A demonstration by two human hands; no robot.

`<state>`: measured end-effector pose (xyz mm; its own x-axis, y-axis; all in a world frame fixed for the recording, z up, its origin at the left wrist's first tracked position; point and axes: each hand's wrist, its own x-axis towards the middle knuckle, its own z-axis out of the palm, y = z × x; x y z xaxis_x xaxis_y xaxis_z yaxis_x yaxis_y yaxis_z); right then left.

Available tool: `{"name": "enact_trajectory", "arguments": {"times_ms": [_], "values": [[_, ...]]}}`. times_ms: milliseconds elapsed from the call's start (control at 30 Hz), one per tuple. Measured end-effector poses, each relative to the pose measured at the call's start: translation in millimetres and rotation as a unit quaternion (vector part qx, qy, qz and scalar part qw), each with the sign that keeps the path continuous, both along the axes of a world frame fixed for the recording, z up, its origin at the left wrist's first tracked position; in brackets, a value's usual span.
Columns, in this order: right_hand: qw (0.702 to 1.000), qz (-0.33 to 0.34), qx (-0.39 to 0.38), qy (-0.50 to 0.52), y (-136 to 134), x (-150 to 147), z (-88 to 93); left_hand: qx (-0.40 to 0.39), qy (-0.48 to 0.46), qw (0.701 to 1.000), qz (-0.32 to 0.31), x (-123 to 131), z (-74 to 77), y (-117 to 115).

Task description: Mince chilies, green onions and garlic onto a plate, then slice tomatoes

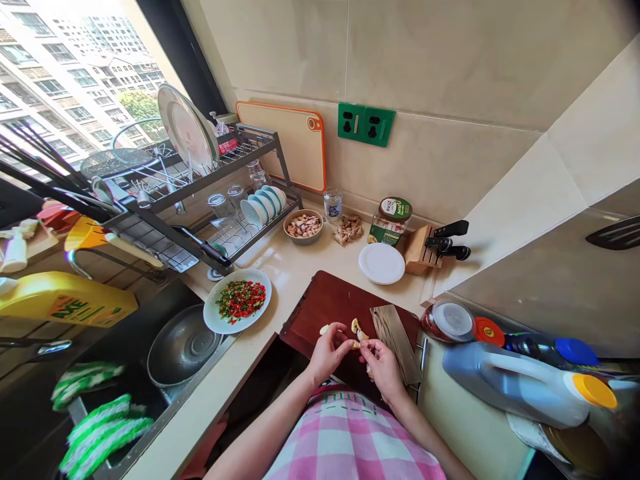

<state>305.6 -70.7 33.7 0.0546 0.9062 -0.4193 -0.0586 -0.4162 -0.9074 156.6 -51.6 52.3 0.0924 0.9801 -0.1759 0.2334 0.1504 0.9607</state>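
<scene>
Over the dark red cutting board (333, 300), my left hand (330, 352) pinches a pale garlic clove (356, 345) between thumb and fingers. My right hand (384, 368) meets it from the other side, fingertips closed on the same clove, with a bit of skin near them. More garlic pieces (356, 326) lie on the board just beyond my fingertips. Another peeled clove (324, 329) shows beside my left fingers. To the right of my right hand, a cleaver (396, 337) lies flat on the board, its blade streaked.
A white plate of chopped red and green chillies (239, 300) stands left, near the sink. Behind the board are a bowl of garlic cloves (304, 227), ginger (349, 229), a white plate (381, 263) and a knife block (423, 250). A large jug (520, 380) lies right.
</scene>
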Motion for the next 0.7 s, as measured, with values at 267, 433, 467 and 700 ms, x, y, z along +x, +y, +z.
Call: {"name": "enact_trajectory", "arguments": {"times_ms": [267,433,467,700], "values": [[0.995,-0.033,0.073,-0.063,1,1,6.4,-0.055,-0.152,0.982,-0.097,6,-1.3,-4],[0.994,-0.106,0.034,0.001,5,12,10.2,0.025,0.087,0.993,-0.081,-2,-1.9,-2],[0.994,-0.111,0.018,0.014,5,16,10.6,0.044,0.146,0.985,-0.086,-3,-2.0,0],[0.986,-0.128,-0.042,0.093,-5,37,16.7,0.142,0.398,0.876,-0.232,25,0.2,26]]}}
